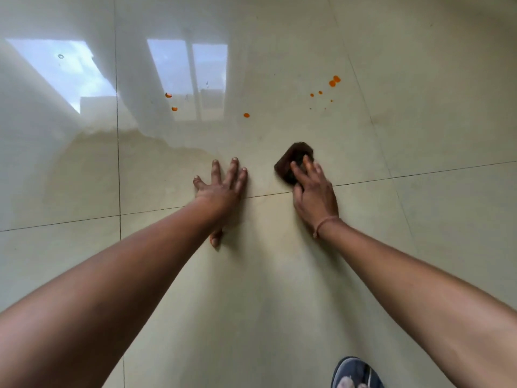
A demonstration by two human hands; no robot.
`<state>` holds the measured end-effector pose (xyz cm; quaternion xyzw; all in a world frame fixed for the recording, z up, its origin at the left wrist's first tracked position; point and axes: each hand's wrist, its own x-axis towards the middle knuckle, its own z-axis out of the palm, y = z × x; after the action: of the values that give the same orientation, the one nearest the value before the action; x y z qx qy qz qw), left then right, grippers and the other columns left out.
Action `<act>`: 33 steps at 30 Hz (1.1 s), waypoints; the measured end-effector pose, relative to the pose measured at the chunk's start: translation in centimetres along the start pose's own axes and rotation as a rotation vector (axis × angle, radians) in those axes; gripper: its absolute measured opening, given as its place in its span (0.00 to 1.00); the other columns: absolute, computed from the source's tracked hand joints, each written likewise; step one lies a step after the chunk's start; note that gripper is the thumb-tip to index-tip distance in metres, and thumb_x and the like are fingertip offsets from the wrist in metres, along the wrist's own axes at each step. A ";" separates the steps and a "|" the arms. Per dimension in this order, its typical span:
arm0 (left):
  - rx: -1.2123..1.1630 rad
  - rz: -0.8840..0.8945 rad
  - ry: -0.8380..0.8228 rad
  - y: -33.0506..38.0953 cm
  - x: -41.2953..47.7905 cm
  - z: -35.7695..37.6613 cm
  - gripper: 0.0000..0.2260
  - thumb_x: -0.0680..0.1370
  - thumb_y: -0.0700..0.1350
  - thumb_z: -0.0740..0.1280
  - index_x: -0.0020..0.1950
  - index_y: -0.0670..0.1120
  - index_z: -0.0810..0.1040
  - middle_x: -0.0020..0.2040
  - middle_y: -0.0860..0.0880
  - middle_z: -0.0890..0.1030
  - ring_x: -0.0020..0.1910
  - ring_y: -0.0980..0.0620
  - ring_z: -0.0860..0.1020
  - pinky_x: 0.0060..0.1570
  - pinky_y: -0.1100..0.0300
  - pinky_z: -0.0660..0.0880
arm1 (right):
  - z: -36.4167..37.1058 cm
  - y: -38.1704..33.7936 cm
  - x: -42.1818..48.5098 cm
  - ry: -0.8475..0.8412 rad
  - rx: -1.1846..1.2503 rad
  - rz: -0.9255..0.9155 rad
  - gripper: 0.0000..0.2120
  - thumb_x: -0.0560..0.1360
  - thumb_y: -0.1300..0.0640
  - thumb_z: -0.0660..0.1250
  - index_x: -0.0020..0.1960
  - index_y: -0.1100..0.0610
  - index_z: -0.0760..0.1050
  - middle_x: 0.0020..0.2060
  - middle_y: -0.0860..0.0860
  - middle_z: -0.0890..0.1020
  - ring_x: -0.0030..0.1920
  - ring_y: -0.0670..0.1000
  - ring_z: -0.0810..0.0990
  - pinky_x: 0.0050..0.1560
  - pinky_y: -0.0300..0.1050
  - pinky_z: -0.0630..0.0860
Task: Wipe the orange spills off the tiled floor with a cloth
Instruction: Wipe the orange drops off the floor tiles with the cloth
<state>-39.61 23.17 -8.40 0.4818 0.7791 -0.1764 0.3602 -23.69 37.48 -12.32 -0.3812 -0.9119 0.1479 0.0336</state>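
Firmly forward seems best: right hand (313,193) presses the cloth (292,158), fingers spread, orange spills (333,82) beyond them. Left hand (223,187) splays flat.

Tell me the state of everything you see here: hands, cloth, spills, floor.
tiled floor: glossy, reflecting windows.
cloth: dark, bunched, lying on the tiled floor.
orange spills: unwiped, scattered beyond the cloth.
left hand: open, flat on the tiled floor, fingers spread.
right hand: pressing down on the cloth.
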 end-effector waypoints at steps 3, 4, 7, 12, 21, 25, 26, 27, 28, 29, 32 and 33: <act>-0.005 0.034 -0.003 -0.4 -0.4 -0.4 0.74 0.53 0.45 0.85 0.75 0.46 0.27 0.72 0.45 0.22 0.73 0.33 0.31 0.67 0.27 0.50 | -0.4 1.2 -8.3 -0.087 -0.012 -0.176 0.26 0.72 0.57 0.58 0.70 0.51 0.70 0.72 0.56 0.67 0.72 0.59 0.64 0.64 0.50 0.68; -0.005 0.038 -0.008 -0.4 -0.5 -0.4 0.74 0.53 0.45 0.85 0.75 0.46 0.27 0.72 0.45 0.22 0.73 0.33 0.31 0.67 0.27 0.50 | -0.7 2.0 -9.6 -0.135 -0.004 -0.211 0.26 0.71 0.55 0.56 0.70 0.50 0.70 0.71 0.55 0.68 0.71 0.59 0.65 0.63 0.50 0.68; 0.008 0.038 -0.019 -0.3 -0.5 -0.4 0.75 0.52 0.46 0.85 0.74 0.46 0.26 0.72 0.45 0.22 0.72 0.32 0.30 0.67 0.26 0.50 | -1.2 2.6 -3.8 -0.089 0.006 -0.128 0.26 0.72 0.58 0.58 0.70 0.51 0.69 0.72 0.56 0.66 0.72 0.60 0.64 0.65 0.53 0.69; -0.014 0.033 -0.035 0.0 -0.5 -0.8 0.72 0.55 0.43 0.85 0.74 0.45 0.26 0.72 0.45 0.22 0.72 0.32 0.29 0.65 0.26 0.47 | 0.1 -1.8 3.1 -0.043 0.006 0.006 0.26 0.74 0.59 0.59 0.72 0.51 0.67 0.74 0.57 0.63 0.73 0.60 0.60 0.68 0.54 0.65; -0.024 0.033 -0.010 0.1 -0.6 -0.8 0.68 0.60 0.41 0.82 0.75 0.46 0.27 0.73 0.45 0.23 0.73 0.33 0.30 0.66 0.26 0.47 | -0.8 0.5 3.7 0.010 0.013 0.140 0.25 0.74 0.60 0.59 0.71 0.51 0.67 0.74 0.55 0.62 0.73 0.58 0.60 0.67 0.56 0.65; -0.006 0.040 0.003 -0.2 -0.5 -0.6 0.68 0.59 0.42 0.83 0.77 0.46 0.30 0.74 0.45 0.25 0.73 0.33 0.32 0.67 0.27 0.49 | 1.5 -4.2 1.2 -0.079 0.005 -0.250 0.26 0.71 0.58 0.60 0.69 0.53 0.70 0.71 0.57 0.68 0.71 0.60 0.66 0.63 0.53 0.68; -0.002 0.043 0.011 -0.3 -0.6 -0.5 0.69 0.58 0.43 0.83 0.77 0.47 0.30 0.74 0.46 0.25 0.74 0.33 0.32 0.67 0.28 0.49 | 1.1 -2.8 -0.5 -0.128 -0.016 -0.384 0.26 0.71 0.56 0.58 0.68 0.54 0.71 0.70 0.58 0.69 0.70 0.61 0.67 0.62 0.52 0.70; -0.003 0.045 0.017 -0.4 -0.6 -0.5 0.70 0.57 0.43 0.84 0.76 0.47 0.29 0.74 0.46 0.25 0.74 0.34 0.32 0.67 0.28 0.50 | 0.3 -0.7 -1.1 -0.151 -0.045 -0.487 0.26 0.70 0.55 0.57 0.68 0.54 0.72 0.69 0.59 0.70 0.69 0.61 0.69 0.62 0.52 0.71; -0.003 0.052 0.022 -0.6 -0.5 -0.5 0.71 0.56 0.44 0.84 0.76 0.47 0.29 0.74 0.46 0.25 0.74 0.34 0.32 0.67 0.28 0.49 | -0.5 1.4 -0.6 -0.150 -0.078 -0.532 0.27 0.69 0.55 0.57 0.68 0.55 0.72 0.69 0.59 0.70 0.68 0.62 0.69 0.62 0.54 0.71; -0.011 0.054 0.019 -0.7 -0.7 -0.4 0.71 0.55 0.44 0.84 0.76 0.47 0.29 0.74 0.46 0.25 0.74 0.34 0.32 0.67 0.28 0.49 | -1.3 2.8 0.4 -0.156 -0.092 -0.473 0.27 0.70 0.56 0.57 0.69 0.55 0.71 0.70 0.60 0.69 0.68 0.62 0.69 0.63 0.55 0.71; -0.017 0.065 0.012 -0.8 -0.7 -0.5 0.74 0.52 0.48 0.85 0.76 0.47 0.29 0.74 0.47 0.25 0.74 0.36 0.31 0.68 0.29 0.49 | -2.3 2.9 4.6 -0.109 -0.106 -0.067 0.26 0.74 0.59 0.59 0.73 0.52 0.64 0.74 0.56 0.61 0.74 0.59 0.59 0.67 0.55 0.66; -0.017 0.063 0.013 -0.9 -0.7 -0.6 0.74 0.51 0.49 0.85 0.76 0.48 0.29 0.74 0.47 0.25 0.74 0.36 0.31 0.69 0.30 0.49 | -2.3 1.8 5.5 -0.120 -0.139 -0.083 0.26 0.75 0.59 0.59 0.73 0.52 0.63 0.75 0.56 0.60 0.74 0.59 0.58 0.67 0.56 0.65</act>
<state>-40.40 22.69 -7.58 0.5042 0.7673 -0.1552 0.3645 -25.98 43.11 -10.96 -0.3349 -0.9354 0.1055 -0.0414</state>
